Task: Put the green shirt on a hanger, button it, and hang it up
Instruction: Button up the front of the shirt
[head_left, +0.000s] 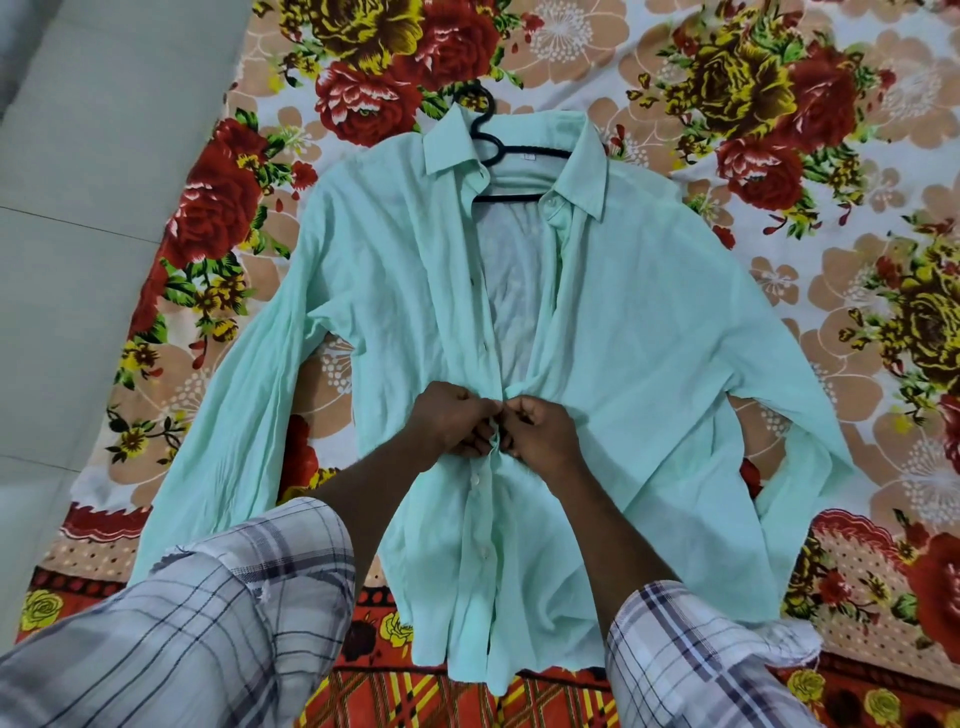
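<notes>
The pale green shirt (405, 291) lies front up on the floral bed sheet, sleeves spread to both sides. A black hanger (493, 143) sits inside its collar, with the hook pointing away from me. Below my hands the front is closed by two white buttons (475, 480); above them it lies open up to the collar. My left hand (449, 418) pinches the left front edge at mid-chest. My right hand (543, 434) pinches the right front edge, and the fingertips of both meet at the placket. The button between them is hidden by my fingers.
The floral bed sheet (779, 156) covers the whole surface around the shirt. A grey tiled floor (78, 208) runs along the left edge. My plaid sleeves (218, 623) fill the lower part of the view.
</notes>
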